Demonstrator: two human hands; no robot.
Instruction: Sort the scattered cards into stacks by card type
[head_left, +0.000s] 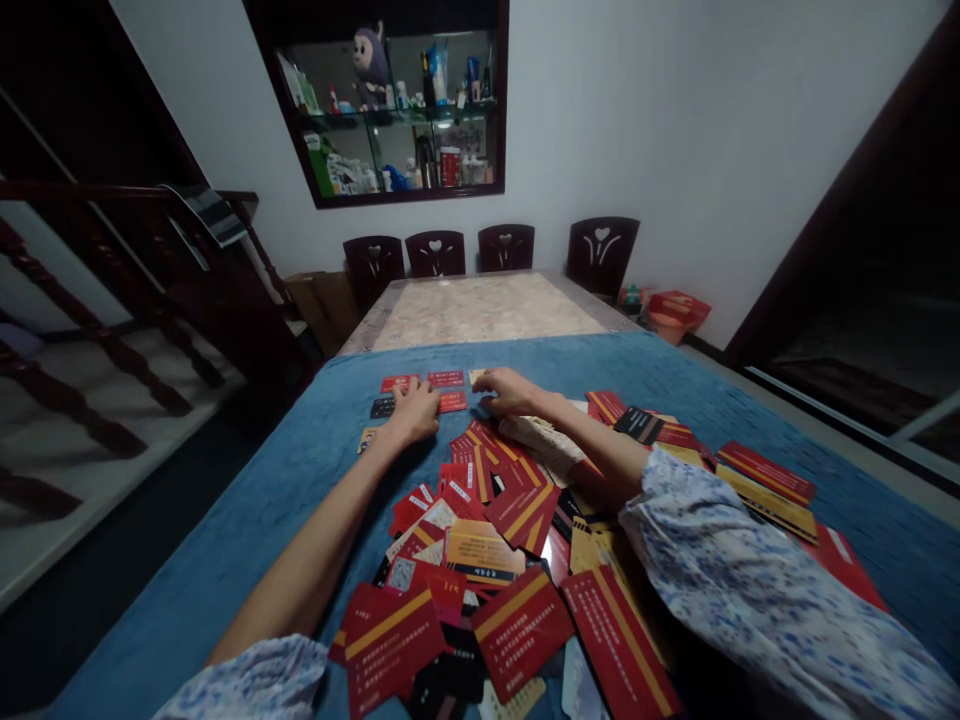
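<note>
My left hand (415, 412) lies over a small group of laid-out cards, fingers apart and pointing forward. Around it are a red card (399, 383), a black card (382, 408) and a yellow card (367, 438). Two more red cards lie just right of it, one a red card (447, 379) at the back. My right hand (511, 391) has its fingers curled at a pale yellow card (476, 376), at the right end of the back row. Below both hands spreads a loose pile of red, yellow and black cards (517, 505), partly hidden by my right forearm.
A blue cloth (300, 460) covers the near part of the table (495, 305). More cards (765, 475) lie scattered at the right. Several dark chairs (435, 254) stand at the far end, beneath a wall cabinet (397, 115). A wooden railing (97, 330) runs along the left.
</note>
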